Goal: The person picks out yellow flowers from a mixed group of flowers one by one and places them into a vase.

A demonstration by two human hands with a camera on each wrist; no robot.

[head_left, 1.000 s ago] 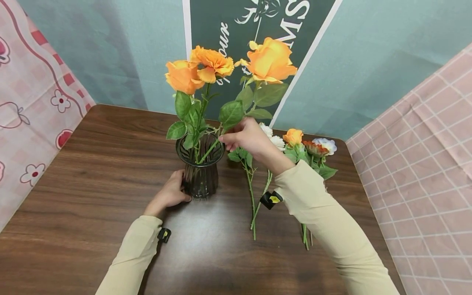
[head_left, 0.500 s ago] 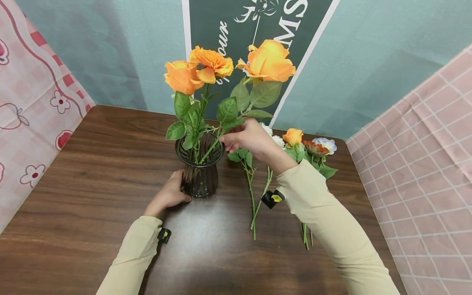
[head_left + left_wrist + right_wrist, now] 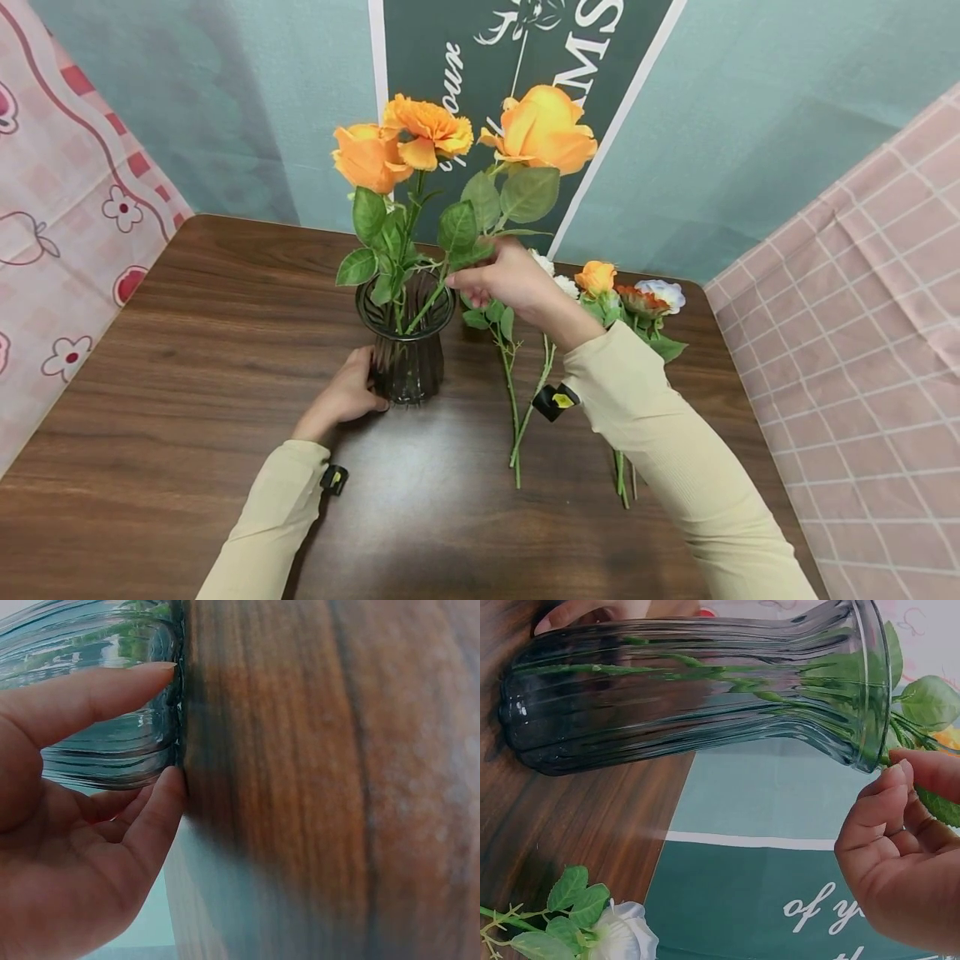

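Observation:
A dark, ribbed glass vase (image 3: 408, 367) stands upright on the table in the head view. Its base is held by my left hand (image 3: 347, 393), thumb in front and fingers around the far side; the left wrist view shows the thumb (image 3: 97, 694) against the glass. My right hand (image 3: 510, 279) pinches the stem of a large orange rose (image 3: 546, 133) just above the rim. That stem slants down into the vase. Another orange rose (image 3: 371, 158) and an orange ruffled flower (image 3: 429, 129) are in the vase too. In the right wrist view, green stems (image 3: 682, 671) show through the glass.
Right of the vase lie white flowers (image 3: 566, 287), a smaller orange rose (image 3: 596, 277), a rust-coloured bloom (image 3: 641, 302) and a pale blue-white one (image 3: 663, 294), their stems toward me. Behind the wooden table (image 3: 187, 400) hangs a blue-green cloth (image 3: 750, 167) with a dark printed panel.
The large orange rose has sunk slightly and drifted a little left, its leaves turning with it. My right hand has barely shifted. The left hand and vase look unmoved.

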